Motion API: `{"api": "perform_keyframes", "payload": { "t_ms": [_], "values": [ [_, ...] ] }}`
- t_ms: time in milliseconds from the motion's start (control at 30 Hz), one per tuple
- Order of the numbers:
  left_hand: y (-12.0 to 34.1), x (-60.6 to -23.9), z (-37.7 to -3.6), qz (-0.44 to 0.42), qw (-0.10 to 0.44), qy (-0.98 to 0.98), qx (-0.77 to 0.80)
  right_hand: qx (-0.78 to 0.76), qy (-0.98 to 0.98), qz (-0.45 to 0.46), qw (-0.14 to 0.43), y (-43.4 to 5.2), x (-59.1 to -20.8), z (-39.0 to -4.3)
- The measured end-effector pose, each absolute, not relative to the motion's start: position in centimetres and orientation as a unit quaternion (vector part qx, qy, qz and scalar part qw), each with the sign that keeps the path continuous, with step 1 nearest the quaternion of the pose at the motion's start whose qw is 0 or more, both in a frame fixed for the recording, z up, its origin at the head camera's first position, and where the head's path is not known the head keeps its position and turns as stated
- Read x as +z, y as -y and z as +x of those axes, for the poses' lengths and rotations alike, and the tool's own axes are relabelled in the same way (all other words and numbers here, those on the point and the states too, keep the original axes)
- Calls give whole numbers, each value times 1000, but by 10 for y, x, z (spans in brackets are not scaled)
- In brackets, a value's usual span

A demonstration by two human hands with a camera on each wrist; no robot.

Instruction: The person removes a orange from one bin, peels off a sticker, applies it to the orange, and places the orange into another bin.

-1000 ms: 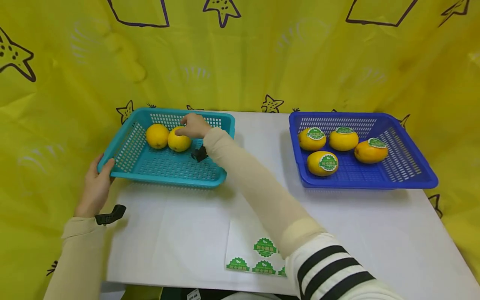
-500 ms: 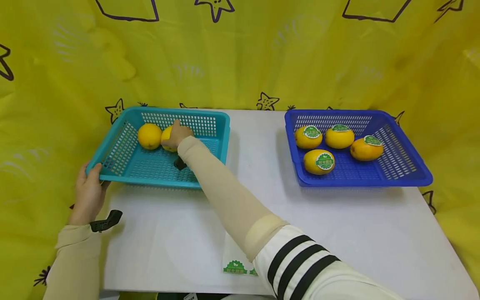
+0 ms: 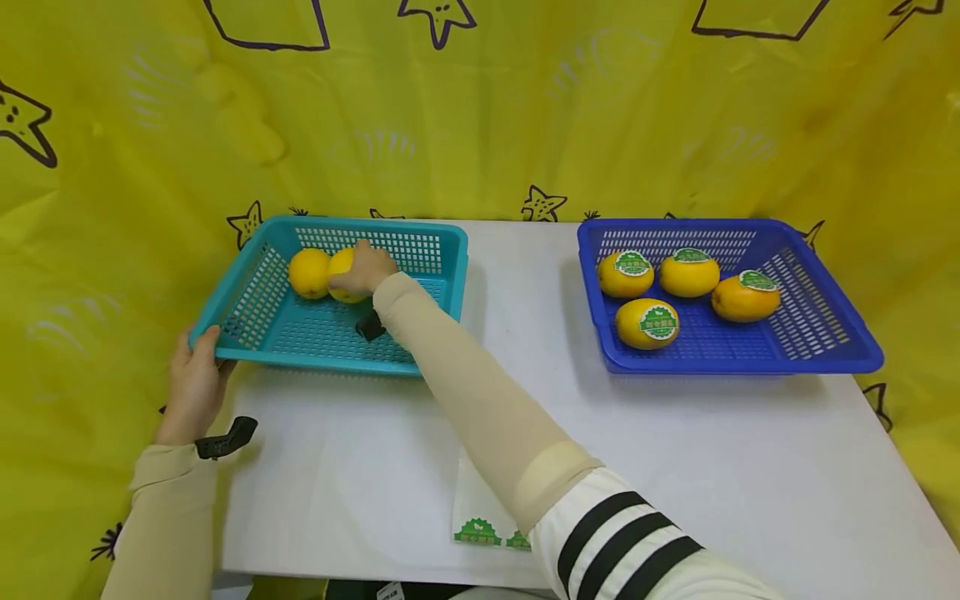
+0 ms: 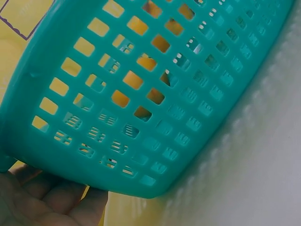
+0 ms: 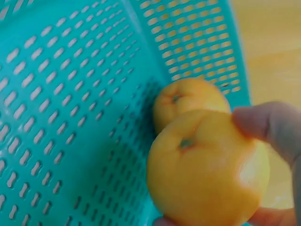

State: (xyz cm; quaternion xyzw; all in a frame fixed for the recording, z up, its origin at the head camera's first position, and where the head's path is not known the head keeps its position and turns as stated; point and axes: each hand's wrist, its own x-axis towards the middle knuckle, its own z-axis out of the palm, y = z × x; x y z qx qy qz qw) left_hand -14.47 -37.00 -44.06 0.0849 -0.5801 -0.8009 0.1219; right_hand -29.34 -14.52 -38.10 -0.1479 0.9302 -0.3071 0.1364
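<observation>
A teal perforated basket [image 3: 322, 365] stands at the left of the table with two oranges in it. My right hand [image 3: 369, 268] grips the right-hand orange [image 3: 342, 263], thumb and fingertips spread around its sides in the right wrist view. The other orange [image 3: 307, 273] sits right beside it, by the basket's wall. At the basket's front left corner, my left hand [image 3: 195, 385] holds the rim, thumb on top. Its fingers [image 4: 61, 195] show under the rim in the left wrist view.
A blue basket [image 3: 742, 367] at the right holds several yellow-orange fruits with green round stickers. Near the table's front edge lies a sheet of green stickers [image 3: 477, 532], partly hidden by my right forearm. A yellow patterned curtain [image 3: 480, 117] hangs behind.
My right hand has come down and slightly left, from above the right-hand orange to a grip around it. The left hand keeps its hold on the basket's corner.
</observation>
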Motion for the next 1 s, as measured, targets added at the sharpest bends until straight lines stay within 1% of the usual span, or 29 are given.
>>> {"api": "perform_keyframes", "payload": {
  "t_ms": [233,467,567,667,833,900,1000],
  "values": [
    [367,-441,-150,81,115,569,-810,-438,-861,-205,158,121,-375,-292],
    [372,-441,-147,108,117,557,-815,-524,-809,-219,151,88,-359,-260],
    [373,-442,-145,105,120,550,-820,-545,-796,-226,138,65,-352,-242],
    [376,-443,-144,98,122,545,-824,-564,-782,-238,114,38,-346,-224],
    [376,-444,-145,88,119,549,-823,-589,-755,-279,74,-13,-350,-198],
    [375,-444,-145,85,118,551,-822,-602,-742,-285,74,-34,-357,-188],
    [372,-445,-147,81,119,549,-823,-614,-739,-265,83,-65,-371,-172]
  ]
}}
